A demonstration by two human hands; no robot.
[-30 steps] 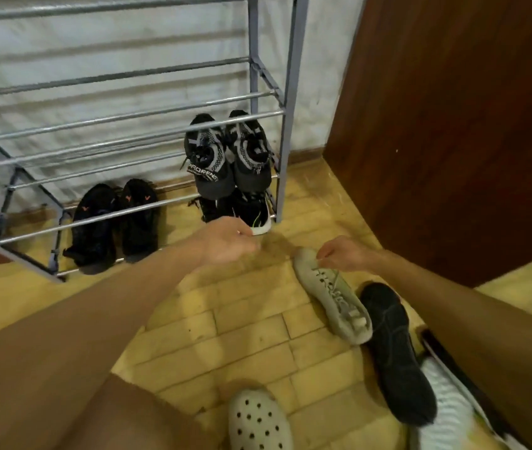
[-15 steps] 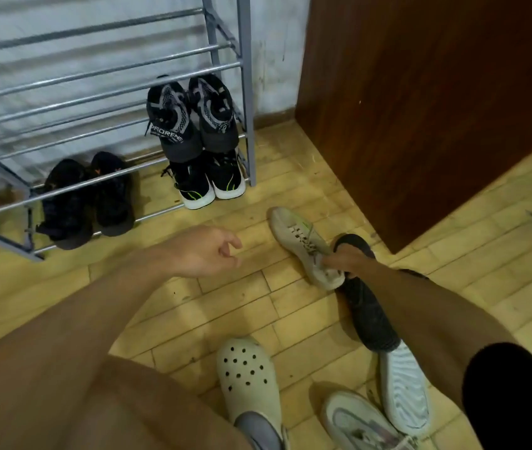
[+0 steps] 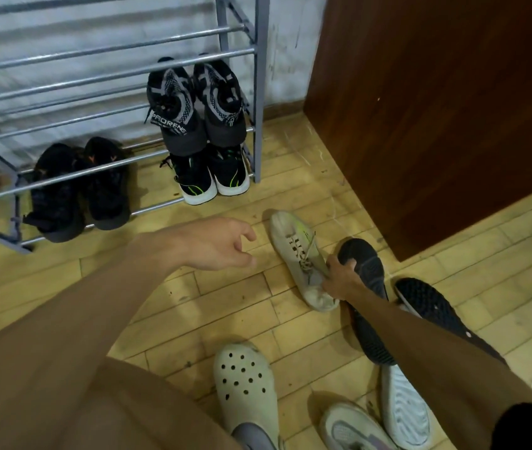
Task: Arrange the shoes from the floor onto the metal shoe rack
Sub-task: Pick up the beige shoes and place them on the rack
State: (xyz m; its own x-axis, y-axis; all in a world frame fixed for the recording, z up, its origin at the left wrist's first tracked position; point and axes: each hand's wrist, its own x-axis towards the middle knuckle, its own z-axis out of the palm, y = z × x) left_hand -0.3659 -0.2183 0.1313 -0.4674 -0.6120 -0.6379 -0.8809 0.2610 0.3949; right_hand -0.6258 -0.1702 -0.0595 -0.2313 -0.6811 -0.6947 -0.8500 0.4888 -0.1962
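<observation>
Since 1 s ago the white sneaker (image 3: 294,248) is lying laces-up, not sole-up, on the floor at 3 o'clock of your L hand (image 3: 219,245). Your R hand (image 3: 339,280) is gripping its collar, fingers curled on it. L fingers are hanging apart, empty. Prob light and soft-sided, so you're best gripping the heel collar. The metal shoe rack (image 3: 259,92) is standing at 11 o'clock.

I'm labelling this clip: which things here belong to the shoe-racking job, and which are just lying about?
Job: metal shoe rack; beige laced shoe, gripped by right hand; upturned black shoe; black-soled shoe; white-soled shoe; lilac sneaker.
Lying about: wooden cabinet; white clog, apparently worn.
</observation>
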